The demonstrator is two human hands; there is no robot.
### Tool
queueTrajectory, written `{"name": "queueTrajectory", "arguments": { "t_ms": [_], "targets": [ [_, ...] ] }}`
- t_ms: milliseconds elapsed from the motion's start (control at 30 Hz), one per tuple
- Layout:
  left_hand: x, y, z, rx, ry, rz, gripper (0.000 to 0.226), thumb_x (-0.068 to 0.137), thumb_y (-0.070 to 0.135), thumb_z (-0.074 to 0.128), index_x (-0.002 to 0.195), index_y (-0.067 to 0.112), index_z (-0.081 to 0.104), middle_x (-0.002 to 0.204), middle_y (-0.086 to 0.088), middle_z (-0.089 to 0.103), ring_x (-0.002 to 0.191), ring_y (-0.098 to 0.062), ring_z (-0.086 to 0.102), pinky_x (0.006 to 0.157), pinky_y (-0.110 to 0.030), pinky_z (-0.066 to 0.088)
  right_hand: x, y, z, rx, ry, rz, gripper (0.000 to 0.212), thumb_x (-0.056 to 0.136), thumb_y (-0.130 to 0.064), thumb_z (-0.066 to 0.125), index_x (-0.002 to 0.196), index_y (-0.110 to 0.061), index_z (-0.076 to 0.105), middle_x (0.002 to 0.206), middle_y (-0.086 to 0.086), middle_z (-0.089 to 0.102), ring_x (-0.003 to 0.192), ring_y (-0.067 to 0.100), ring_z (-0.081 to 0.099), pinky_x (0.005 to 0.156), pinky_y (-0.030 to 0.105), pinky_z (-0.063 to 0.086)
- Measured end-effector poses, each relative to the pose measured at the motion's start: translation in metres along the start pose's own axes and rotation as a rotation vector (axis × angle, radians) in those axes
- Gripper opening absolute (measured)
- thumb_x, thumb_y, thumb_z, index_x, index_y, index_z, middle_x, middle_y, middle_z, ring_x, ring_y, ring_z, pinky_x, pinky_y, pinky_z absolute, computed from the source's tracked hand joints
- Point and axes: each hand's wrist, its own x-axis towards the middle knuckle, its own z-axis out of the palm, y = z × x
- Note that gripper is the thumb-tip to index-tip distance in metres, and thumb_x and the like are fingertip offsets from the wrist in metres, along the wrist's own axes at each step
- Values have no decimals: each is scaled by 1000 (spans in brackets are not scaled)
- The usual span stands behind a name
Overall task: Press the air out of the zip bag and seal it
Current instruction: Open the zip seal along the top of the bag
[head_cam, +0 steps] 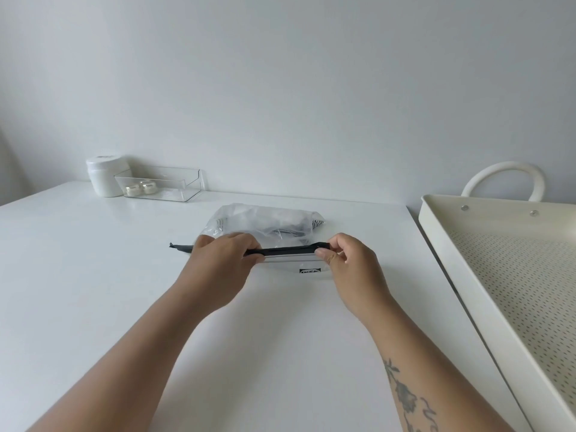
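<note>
A zip bag [265, 226] lies mid-table [93, 291]; a jar [104, 176] and tray [162, 183] sit at the far left edge.

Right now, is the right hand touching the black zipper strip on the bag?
Touching. The head view shows the right hand with its fingers pinched on the right end of the black zipper strip of the zip bag.

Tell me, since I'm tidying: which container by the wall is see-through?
The clear tray holding two small pots; the jar left of it is opaque white.

Light was soft, even, bright; faint shadows under hands; table [93, 275] washed pale; edges bowed toward 3 o'clock; slight softness.
</note>
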Motion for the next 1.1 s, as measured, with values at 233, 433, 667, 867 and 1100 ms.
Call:
{"name": "queueTrajectory", "arguments": {
  "t_ms": [233, 433, 667, 867, 1100],
  "targets": [
    [0, 24, 15, 68, 2, 114, 15, 97, 32, 47, 90, 25, 59, 87, 11, 61, 77, -12, 48, 86, -35, 35, -7, -19, 11, -352, -14, -311, 8, 84, -34, 70, 88, -30, 64, 89, -19, 61, 100, 9, 45, 88, 27, 18],
    [0, 22, 10, 89, -25, 112, 17, 97, 34, 45, 95, 28, 61, 92, 14, 63, 88, -12, 54, 89, -35, 34, -4, -11, 3, -374, 3, -196, 11, 88, -37, 64, 80, -30, 61, 76, -21, 56, 92, 10, 42, 87, 30, 18],
    [-2, 12, -1, 103, -19, 61, 19, 98, 34, 44, 99, 28, 62, 99, 15, 65, 89, -10, 55, 93, -36, 32, -2, -4, -1, -398, 86, -128, 14, 91, -31, 62, 77, -28, 61, 76, -19, 58, 88, 12, 41, 86, 31, 19],
    [-6, 11, -3, 100, -12, 44, 18, 98, 32, 44, 101, 26, 61, 101, 14, 64, 91, -10, 56, 93, -35, 32, -4, -5, -4, -405, 61, -170, 8, 88, -38, 65, 84, -32, 61, 86, -18, 59, 100, 12, 41, 100, 38, 19],
    [-6, 22, 0, 111, 32, 117, 17, 96, 36, 46, 96, 29, 61, 93, 14, 63, 86, -9, 54, 89, -33, 34, -9, -18, 12, -468, 4, -287, 6, 89, -31, 65, 83, -30, 62, 84, -17, 58, 98, 12, 46, 107, 42, 13]
  ]
}}
